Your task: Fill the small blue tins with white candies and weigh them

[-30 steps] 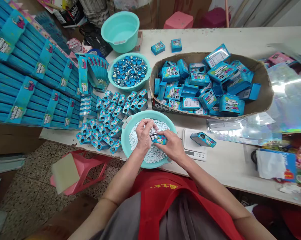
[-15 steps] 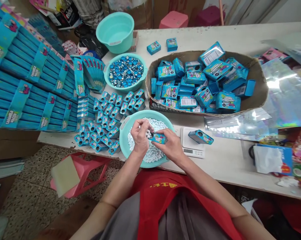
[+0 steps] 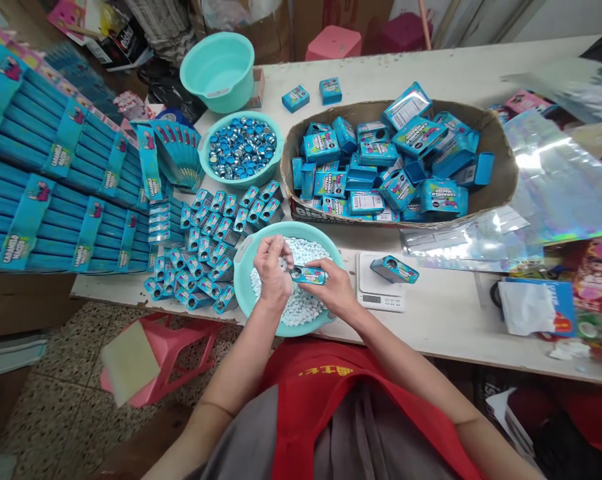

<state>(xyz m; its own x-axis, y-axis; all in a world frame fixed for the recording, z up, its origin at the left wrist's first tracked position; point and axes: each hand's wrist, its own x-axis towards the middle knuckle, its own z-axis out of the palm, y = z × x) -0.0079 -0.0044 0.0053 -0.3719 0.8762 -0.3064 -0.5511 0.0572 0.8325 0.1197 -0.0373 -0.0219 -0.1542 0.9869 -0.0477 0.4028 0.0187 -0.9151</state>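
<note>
My right hand (image 3: pixel 337 287) grips a small blue candy tin (image 3: pixel 313 275) tilted over the turquoise basin (image 3: pixel 241 283), its round opening facing my left hand. Close beside that opening, my left hand (image 3: pixel 274 270) is curled, with a few white candies showing at its fingers. Under both hands, the basin holds a heap of small white candies (image 3: pixel 301 308). Another blue tin (image 3: pixel 395 269) rests on the white digital scale (image 3: pixel 381 303), to the right of my right hand.
Left of the basin stand several open tins (image 3: pixel 213 233). Behind them sits a bowl of metal caps (image 3: pixel 241 148). A cardboard box (image 3: pixel 503 167) full of blue tins lies behind the scale. Stacked blue cartons (image 3: pixel 55 193) rise at the left. A stool (image 3: pixel 181 353) stands below the table edge.
The tin in my right hand has turned so that its round opening shows more plainly. My left hand has drawn slightly back from it. The whole view has shifted a little.
</note>
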